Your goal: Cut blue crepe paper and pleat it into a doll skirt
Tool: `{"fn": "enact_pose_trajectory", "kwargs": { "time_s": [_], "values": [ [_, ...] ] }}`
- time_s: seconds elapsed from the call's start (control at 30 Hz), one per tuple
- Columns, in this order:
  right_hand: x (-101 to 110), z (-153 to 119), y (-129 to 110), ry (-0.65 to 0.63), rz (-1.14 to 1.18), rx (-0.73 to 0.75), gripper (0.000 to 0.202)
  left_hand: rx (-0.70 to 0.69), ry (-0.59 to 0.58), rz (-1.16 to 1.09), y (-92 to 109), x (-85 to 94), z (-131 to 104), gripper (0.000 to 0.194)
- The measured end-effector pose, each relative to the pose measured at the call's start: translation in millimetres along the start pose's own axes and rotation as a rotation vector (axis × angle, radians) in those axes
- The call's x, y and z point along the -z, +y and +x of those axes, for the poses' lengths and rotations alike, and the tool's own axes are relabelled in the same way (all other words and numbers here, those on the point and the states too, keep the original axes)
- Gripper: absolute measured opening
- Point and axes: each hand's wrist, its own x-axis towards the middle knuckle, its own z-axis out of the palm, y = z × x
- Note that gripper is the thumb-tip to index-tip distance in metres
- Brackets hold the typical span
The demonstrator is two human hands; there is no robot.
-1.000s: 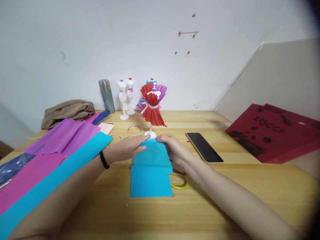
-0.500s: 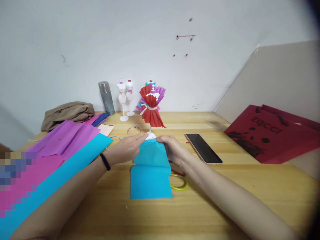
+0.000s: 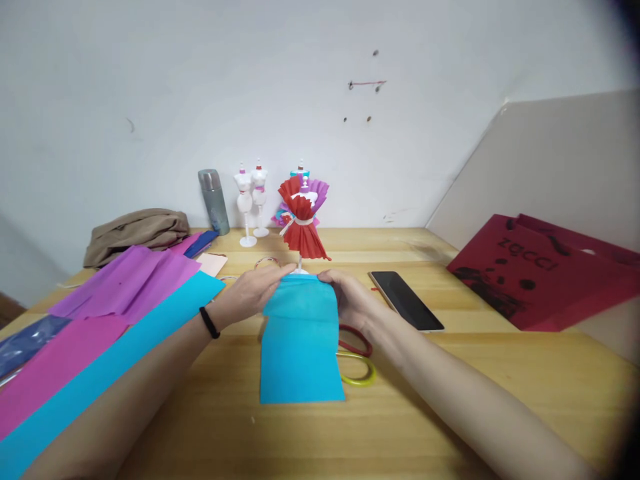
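"Where's the paper [image 3: 303, 360]?"
"On the table [image 3: 200, 427], long axis running away from the person, narrow end nearest."
"Hands?"
"Left hand [image 3: 253, 290] and right hand [image 3: 350, 300], nearly closed, pinch its far corners, just before the form [image 3: 303, 230]."
"Any writing?"
"Right of the phone [image 3: 406, 300], the red bag [image 3: 540, 280] says "zqcci" or similar, slanting down rightward."

Room btwn phone [image 3: 407, 301] & red bag [image 3: 545, 277]; red-dressed mannequin [image 3: 303, 237] blocks ctr.
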Motion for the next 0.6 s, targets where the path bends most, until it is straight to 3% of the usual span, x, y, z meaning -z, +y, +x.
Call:
{"fn": "enact_pose_trajectory", "kwargs": {
  "time_s": [0.2, 0.33, 0.6],
  "values": [
    [-3.7, -4.6, -3.9, -0.028, 0.068, -0.041, 0.015, 0.187, 0.225, -0.24, -5.1, 3.8, -1.7, 0.032],
    [-5.3, -5.4, -5.3, -0.014, 0.074, -0.068, 0.016, 0.302, 0.265, -0.393, -3.1, 5.4, -1.8, 0.031],
    [-6.6, -8.0, -5.5, -0.056, 0.078, -0.07, 0.019, 0.343, 0.355, -0.538, -2.0, 7.5, -1.2, 0.023]
  ]
}}
